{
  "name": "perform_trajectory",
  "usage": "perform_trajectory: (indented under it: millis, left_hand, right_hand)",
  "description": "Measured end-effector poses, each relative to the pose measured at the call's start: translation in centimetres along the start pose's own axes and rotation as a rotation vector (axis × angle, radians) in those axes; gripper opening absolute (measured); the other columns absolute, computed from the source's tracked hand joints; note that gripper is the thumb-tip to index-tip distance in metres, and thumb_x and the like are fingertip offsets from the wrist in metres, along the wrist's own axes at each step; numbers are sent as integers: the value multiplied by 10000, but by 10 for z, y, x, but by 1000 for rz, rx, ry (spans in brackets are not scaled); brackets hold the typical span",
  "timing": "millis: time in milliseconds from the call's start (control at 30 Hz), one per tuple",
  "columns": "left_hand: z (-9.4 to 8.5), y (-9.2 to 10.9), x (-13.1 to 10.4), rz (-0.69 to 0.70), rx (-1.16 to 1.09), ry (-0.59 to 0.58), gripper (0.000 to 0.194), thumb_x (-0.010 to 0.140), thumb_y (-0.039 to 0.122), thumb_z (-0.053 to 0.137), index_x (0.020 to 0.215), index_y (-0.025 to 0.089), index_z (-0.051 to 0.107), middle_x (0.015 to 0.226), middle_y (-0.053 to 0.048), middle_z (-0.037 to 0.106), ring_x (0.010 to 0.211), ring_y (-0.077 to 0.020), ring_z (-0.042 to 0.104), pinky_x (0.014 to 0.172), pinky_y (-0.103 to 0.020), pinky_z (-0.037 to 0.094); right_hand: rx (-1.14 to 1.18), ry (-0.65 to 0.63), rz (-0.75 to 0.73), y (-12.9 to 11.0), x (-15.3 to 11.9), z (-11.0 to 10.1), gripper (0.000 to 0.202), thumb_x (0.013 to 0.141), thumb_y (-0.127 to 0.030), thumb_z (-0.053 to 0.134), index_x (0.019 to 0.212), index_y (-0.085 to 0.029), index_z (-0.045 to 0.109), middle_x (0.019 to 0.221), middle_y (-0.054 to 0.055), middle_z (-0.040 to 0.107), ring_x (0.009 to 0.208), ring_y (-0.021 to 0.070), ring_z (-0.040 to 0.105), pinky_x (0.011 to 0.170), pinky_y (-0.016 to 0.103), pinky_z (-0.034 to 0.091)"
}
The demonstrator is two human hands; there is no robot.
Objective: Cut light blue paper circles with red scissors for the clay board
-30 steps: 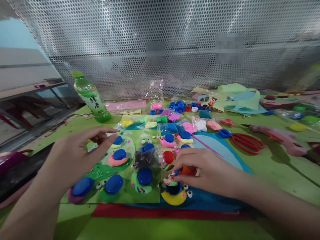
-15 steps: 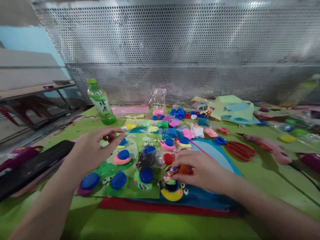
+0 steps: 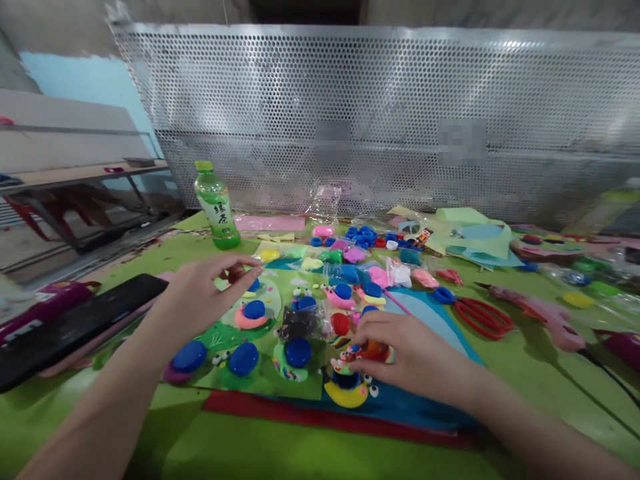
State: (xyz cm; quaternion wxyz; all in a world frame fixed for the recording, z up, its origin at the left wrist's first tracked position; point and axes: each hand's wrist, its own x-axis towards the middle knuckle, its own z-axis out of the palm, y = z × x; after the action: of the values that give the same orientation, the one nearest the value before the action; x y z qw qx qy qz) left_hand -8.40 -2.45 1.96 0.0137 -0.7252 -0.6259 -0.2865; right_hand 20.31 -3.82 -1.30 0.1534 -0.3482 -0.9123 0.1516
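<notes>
Clay-like figure (image 3: 342, 364), probably light, soft and easily dented, is pinched at the right hand's (image 3: 411, 355) fingertips, best held low, while the left hand (image 3: 193, 297) is held loosely open.

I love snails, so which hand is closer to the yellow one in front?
Right. In the picture, the right hand is close above and to the right of the yellow snail; the left hand is farther off, higher and to the left.

Rather dimly lit. Glinting off the far perforated panel (image 3: 380, 100) and, softly, near blue caps (image 3: 244, 359). Shadowed beside the pink glue gun (image 3: 555, 323) at right. Stretched and blurred toward both side edges.
</notes>
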Motion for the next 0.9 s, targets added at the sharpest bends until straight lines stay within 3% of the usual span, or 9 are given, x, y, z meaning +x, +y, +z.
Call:
perform_trajectory:
  millis: [233,467,900]
  left_hand:
    - [-1,1,0,9,2,30,280,770,423,504,889,229,667,644,26,650,530,-104,534,512,-195,360]
    - [-1,4,-1,-60,-15,3,310,760,459,500,893,238,671,694,19,665,577,-116,556,505,-200,357]
    - [0,1,-1,-40,-17,-7,298,768,468,491,903,264,661,704,27,664,615,-122,586,519,-204,380]
  right_hand:
    - [31,-42,72,1,0,1,137,817,-307,591,844,-185,647,795,16,619,752,141,548,642,247,399]
    - [40,-2,44,4,-1,1,150,820,-329,585,835,-190,640,814,21,626,768,148,562,654,248,415]
    - [97,57,-22,4,-1,5,144,826,-327,581,835,-194,635,844,22,640,811,144,577,707,252,442]
